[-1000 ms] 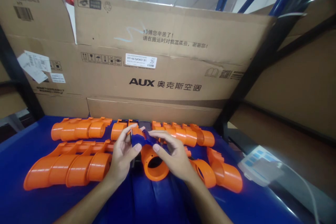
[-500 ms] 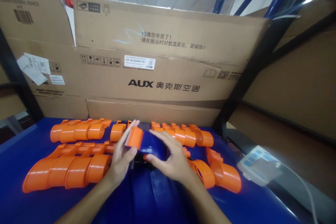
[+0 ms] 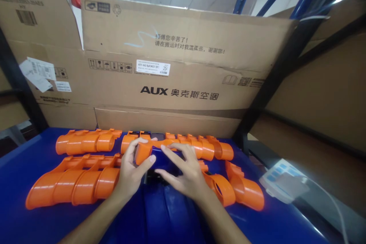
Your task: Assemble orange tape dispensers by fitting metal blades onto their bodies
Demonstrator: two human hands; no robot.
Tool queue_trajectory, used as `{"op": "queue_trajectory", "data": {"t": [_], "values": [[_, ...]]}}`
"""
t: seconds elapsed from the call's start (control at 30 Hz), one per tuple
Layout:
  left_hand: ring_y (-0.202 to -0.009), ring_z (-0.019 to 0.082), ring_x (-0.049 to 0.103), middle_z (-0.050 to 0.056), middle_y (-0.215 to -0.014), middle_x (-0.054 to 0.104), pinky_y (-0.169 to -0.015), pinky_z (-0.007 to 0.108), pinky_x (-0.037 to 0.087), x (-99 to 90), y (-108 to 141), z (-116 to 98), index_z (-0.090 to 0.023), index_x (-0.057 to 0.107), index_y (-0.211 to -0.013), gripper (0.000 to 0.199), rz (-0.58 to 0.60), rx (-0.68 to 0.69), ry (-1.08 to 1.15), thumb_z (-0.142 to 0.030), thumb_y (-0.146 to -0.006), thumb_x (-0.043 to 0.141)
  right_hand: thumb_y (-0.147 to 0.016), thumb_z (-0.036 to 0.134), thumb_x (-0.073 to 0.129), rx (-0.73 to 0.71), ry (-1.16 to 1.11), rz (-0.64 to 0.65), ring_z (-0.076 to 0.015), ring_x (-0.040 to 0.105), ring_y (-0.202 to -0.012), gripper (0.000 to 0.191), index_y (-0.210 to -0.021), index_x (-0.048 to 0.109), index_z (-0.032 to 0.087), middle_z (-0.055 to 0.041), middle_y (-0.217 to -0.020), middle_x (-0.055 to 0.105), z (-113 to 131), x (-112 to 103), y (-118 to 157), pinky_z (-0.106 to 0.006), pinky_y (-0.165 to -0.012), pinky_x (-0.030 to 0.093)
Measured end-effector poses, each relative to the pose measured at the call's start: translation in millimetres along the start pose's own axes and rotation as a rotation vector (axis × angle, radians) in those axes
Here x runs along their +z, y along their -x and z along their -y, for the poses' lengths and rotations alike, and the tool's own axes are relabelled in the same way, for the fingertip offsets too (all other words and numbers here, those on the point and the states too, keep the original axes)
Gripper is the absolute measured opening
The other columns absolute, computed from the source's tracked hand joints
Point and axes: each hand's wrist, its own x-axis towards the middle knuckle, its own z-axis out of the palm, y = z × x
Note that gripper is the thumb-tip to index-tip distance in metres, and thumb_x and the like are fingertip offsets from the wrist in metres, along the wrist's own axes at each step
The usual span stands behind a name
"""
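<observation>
Between the left hand point(image 3: 130, 173) and right hand point(image 3: 190, 175), the orange-and-blue piece point(image 3: 144, 153) has been turned; its round opening, earlier facing the counter's point(image 3: 20, 171) near edge, has swung from view.

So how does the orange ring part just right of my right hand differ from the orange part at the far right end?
The ring part shows its round opening, while the far right part shows mostly its curved outer wall. The ring part is partly hidden behind the right hand and its wrist, whereas the far right part is clear of them. Both are glossy orange and lie on the blue surface.
</observation>
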Motion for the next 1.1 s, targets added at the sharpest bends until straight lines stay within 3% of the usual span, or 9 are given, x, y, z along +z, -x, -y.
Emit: {"op": "queue_trajectory", "data": {"t": [0.43,0.57,0.67,0.73,0.83,0.93,1.1], "values": [[-0.116,0.029,0.067,0.005,-0.118,0.072,-0.103,0.042,0.05,1.6,-1.0,-5.1,-0.026,0.06,-0.115,0.043,0.006,0.033,-0.014,-0.033,-0.079,0.083,-0.082,0.035,0.083,0.013,-0.019,0.013,-0.0305,0.065,-0.111,0.067,-0.143,0.058,0.029,-0.0132,-0.128,0.063,2.0,2.1,0.8,-0.051,-0.094,0.055],[-0.126,0.03,0.064,0.008,-0.136,0.067,-0.106,0.043,0.05,5.8,-0.3,-6.9,-0.031,0.05,-0.14,0.06,0.062,0.018,0.11,-0.036,-0.087,0.076,-0.08,0.034,0.084,0.096,-0.063,-0.009,-0.0311,0.066,-0.112,0.069,-0.144,0.058,0.028,-0.0125,-0.125,0.067,5.9,-1.0,-0.8,-0.05,-0.097,0.054],[-0.132,0.034,0.059,0.014,-0.147,0.059,-0.106,0.049,0.051,5.2,2.9,-7.7,-0.032,0.029,-0.158,0.078,0.224,0.038,0.187,-0.045,-0.091,0.068,-0.084,0.036,0.08,0.264,-0.16,-0.1,-0.0313,0.068,-0.111,0.059,-0.139,0.062,0.026,-0.0112,-0.123,0.071,6.8,-0.8,-2.3,-0.05,-0.099,0.054],[-0.139,0.038,0.052,0.016,-0.153,0.053,-0.111,0.055,0.046,3.3,7.4,-8.7,-0.03,0.03,-0.16,0.083,0.354,0.13,0.035,-0.045,-0.089,0.071,-0.091,0.038,0.072,0.42,-0.269,-0.189,-0.0302,0.069,-0.11,0.045,-0.134,0.065,0.024,-0.0109,-0.122,0.073,5.5,1.4,-3.5,-0.048,-0.099,0.055],[-0.146,0.041,0.041,0.015,-0.158,0.047,-0.12,0.061,0.033,1.6,14.8,-10.1,-0.029,0.042,-0.156,0.087,0.491,0.362,-0.396,-0.039,-0.079,0.082,-0.099,0.042,0.059,0.621,-0.413,-0.293,-0.0274,0.072,-0.104,0.034,-0.125,0.068,0.021,-0.0103,-0.115,0.076,2.1,5.5,-5.3,-0.044,-0.093,0.058],[-0.146,0.042,0.041,0.017,-0.16,0.044,-0.119,0.062,0.034,3.9,18.2,-9.5,-0.028,0.033,-0.161,0.097,0.501,0.54,-0.641,-0.034,-0.078,0.082,-0.101,0.045,0.054,0.698,-0.451,-0.316,-0.0264,0.072,-0.103,0.034,-0.117,0.07,0.02,-0.0091,-0.112,0.076,0.5,8.7,-5.6,-0.042,-0.093,0.058],[-0.146,0.04,0.041,0.017,-0.162,0.039,-0.117,0.062,0.035,9.8,14.9,-7.4,-0.03,0.025,-0.162,0.095,0.462,0.757,-0.797,-0.017,-0.082,0.074,-0.103,0.05,0.049,0.725,-0.44,-0.321,-0.0285,0.069,-0.113,0.04,-0.121,0.07,0.021,-0.0103,-0.12,0.075,4.3,15.3,2.9,-0.045,-0.102,0.054]]}}
